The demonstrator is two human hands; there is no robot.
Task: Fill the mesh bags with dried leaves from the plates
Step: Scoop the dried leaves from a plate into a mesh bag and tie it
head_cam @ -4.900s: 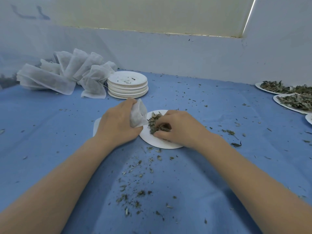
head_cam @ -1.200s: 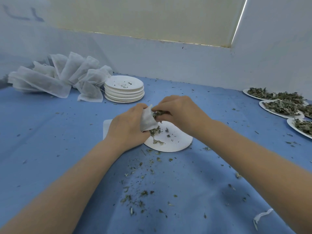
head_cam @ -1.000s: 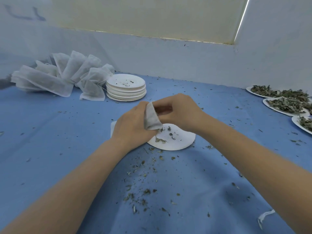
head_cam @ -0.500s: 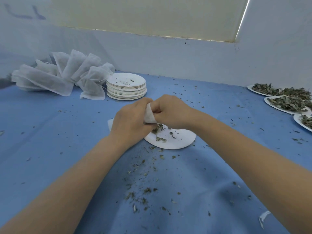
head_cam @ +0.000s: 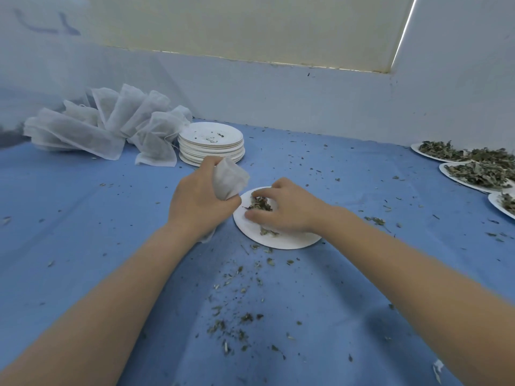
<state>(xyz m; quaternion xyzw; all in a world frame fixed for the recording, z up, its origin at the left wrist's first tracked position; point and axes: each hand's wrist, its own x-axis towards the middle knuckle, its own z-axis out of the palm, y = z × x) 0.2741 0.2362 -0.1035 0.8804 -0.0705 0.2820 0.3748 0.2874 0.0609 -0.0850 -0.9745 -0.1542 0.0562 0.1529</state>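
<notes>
Head view: right hand has left the bag, its fingers now pinching leaves; left hand grips bag; another load follows.

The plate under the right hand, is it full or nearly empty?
Nearly empty: the plate shows mostly bare white, with one small clump of leaves at the right hand fingertips.
</notes>
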